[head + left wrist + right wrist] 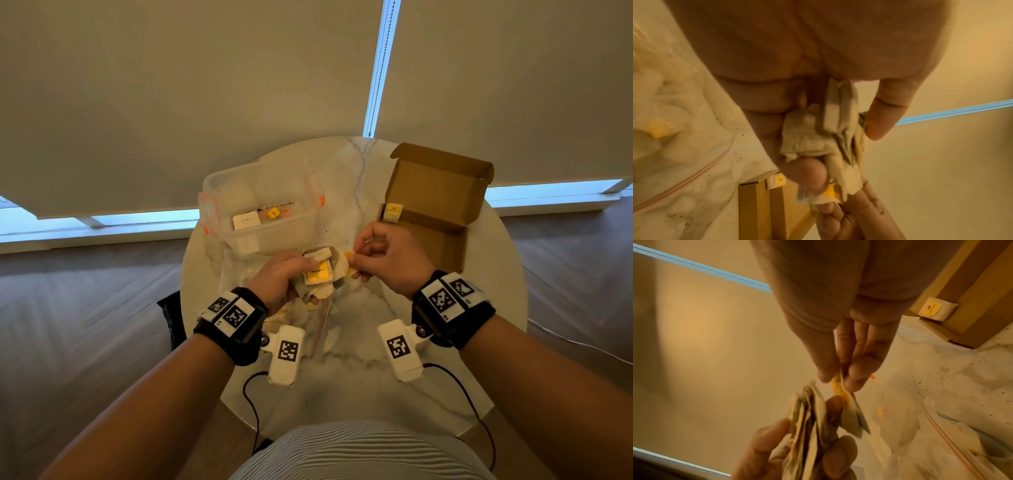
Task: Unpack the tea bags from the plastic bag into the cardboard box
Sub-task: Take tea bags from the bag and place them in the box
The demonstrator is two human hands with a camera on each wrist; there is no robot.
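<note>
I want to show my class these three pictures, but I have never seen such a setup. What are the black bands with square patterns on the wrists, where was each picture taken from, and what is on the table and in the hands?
No machine here: a person works bare-handed, with cameras strapped to the head and both wrists. The wide picture comes from the head camera; the two close, yellowish ones look along each hand.

On the round marble table lie a clear plastic bag, a clear plastic tub and an open cardboard box with one tea bag at its corner.

The left hand holds a bunch of tea bags. The right hand pinches a single tea bag by its yellow tag.
</note>
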